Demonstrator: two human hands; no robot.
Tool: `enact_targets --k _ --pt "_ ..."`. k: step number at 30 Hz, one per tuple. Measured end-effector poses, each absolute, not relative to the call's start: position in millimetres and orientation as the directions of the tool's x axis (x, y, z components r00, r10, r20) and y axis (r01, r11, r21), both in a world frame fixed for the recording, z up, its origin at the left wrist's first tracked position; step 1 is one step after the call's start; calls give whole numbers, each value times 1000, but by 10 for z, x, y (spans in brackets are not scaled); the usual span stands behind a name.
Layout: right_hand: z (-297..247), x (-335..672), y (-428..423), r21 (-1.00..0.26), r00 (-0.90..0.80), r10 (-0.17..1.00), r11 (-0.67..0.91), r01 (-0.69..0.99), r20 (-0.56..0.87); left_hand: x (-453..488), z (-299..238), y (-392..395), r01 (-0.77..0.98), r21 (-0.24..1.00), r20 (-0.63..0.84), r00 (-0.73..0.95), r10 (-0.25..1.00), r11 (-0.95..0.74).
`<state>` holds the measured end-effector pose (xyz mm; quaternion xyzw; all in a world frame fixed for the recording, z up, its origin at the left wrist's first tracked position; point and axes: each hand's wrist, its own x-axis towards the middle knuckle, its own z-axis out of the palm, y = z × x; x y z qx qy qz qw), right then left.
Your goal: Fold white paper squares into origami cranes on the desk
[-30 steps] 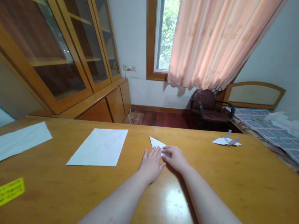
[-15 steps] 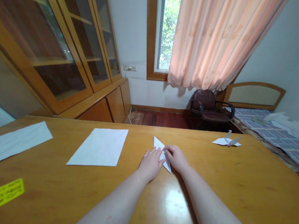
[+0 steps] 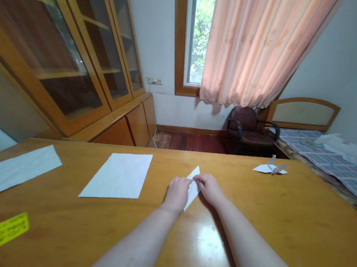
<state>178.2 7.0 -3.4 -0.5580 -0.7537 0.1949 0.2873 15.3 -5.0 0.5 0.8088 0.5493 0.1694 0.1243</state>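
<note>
A small folded white paper (image 3: 192, 187), long and pointed, lies on the wooden table (image 3: 282, 220) between my two hands. My left hand (image 3: 177, 193) has its fingers curled and grips the paper's left edge. My right hand (image 3: 209, 187) pinches the paper from the right, near its far tip. The two hands almost touch over the paper. Part of the paper is hidden under my fingers.
A flat white sheet (image 3: 118, 175) lies left of my hands and another sheet (image 3: 15, 169) at the far left. A yellow label (image 3: 2, 233) sits near the front left. A folded paper figure (image 3: 270, 167) rests at the far right. Behind are a cabinet, a chair (image 3: 249, 127) and a bed.
The folded paper has been turned on the table: its far tip swung from pointing left to pointing right. My left hand went from lying flat to curled on the paper.
</note>
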Motion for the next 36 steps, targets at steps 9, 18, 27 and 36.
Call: enact_targets --k 9,18,27,36 --pt "-26 1786 62 -567 -156 966 248 785 206 204 34 -142 912 218 143 323 936 -348" --pt "-26 1778 34 -565 -198 922 362 742 331 169 -111 -72 917 217 101 319 942 -334" --pt "-48 1754 15 -627 -338 922 377 681 188 158 -84 -53 892 298 56 339 939 -339" --pt "-26 1748 36 -640 -317 920 389 662 232 148 -75 -6 889 355 51 290 956 -288"
